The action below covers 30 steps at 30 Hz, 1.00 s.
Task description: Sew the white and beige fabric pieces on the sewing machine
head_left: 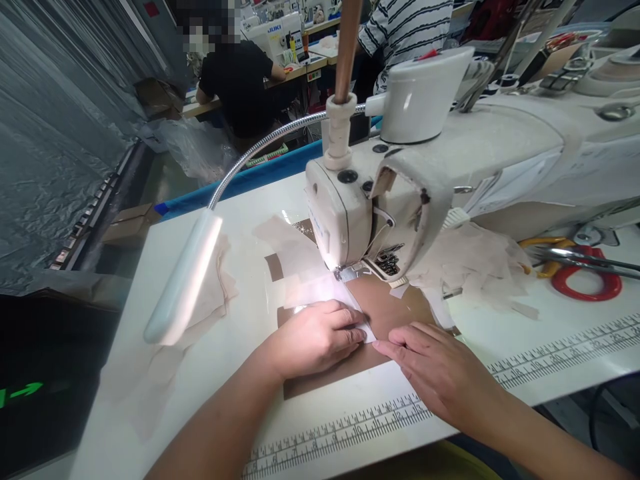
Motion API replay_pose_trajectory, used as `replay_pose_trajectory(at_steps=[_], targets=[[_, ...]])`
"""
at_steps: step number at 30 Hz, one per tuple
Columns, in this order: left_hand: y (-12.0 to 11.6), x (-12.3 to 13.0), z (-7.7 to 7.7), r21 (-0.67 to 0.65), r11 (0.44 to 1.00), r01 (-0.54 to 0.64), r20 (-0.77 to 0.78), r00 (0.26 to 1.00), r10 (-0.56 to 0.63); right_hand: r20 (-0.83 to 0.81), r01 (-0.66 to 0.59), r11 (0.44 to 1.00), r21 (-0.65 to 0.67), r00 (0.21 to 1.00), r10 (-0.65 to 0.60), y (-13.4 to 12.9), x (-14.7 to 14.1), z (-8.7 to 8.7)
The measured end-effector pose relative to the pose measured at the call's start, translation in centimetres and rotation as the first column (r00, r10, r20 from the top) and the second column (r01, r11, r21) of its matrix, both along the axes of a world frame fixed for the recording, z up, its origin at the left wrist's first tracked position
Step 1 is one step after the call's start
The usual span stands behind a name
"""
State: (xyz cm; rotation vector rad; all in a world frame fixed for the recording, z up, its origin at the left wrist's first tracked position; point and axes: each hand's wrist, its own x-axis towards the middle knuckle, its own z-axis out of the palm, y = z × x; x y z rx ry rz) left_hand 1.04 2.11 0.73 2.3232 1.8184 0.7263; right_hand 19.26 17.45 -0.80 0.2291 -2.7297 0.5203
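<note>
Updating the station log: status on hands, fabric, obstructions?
Left hand on white fabric. Right hand beside, fingertip at fabric's near corner. Sewing machine head just beyond. Red-handled scissors off right, apart from both hands.

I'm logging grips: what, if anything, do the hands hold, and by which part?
Left hand rests on the white piece near its lower corner, the right hand at that corner; whether either pinches it cannot be told.

Shiny, ribbed metal lamp neck (290, 125)

Thin white fabric (331, 288) lies flat, its edge running along a smooth brown piece (393, 308).
</note>
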Motion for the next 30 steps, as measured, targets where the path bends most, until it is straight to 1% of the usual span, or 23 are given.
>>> replay_pose_trajectory(at_steps=[6,14,23,30], targets=[[0.05,0.01,0.04,0.003,1.0,-0.005,0.044,0.999,0.005,-0.018,0.009,0.999,-0.039,1.0,-0.01,0.07,0.0,0.17],[0.05,0.06,0.12,-0.006,1.0,-0.011,0.075,0.997,0.012,-0.035,0.003,0.998,-0.066,0.999,-0.006,0.15,0.2,-0.2],[0.0,0.02,-0.05,-0.003,1.0,-0.012,0.085,0.996,0.012,-0.04,0.005,0.999,-0.043,0.999,-0.007,0.09,0.17,-0.23],[0.01,-0.05,-0.09,-0.007,1.0,-0.009,0.085,0.996,0.01,-0.021,0.002,0.998,-0.058,1.0,-0.004,0.17,-0.04,-0.04]])
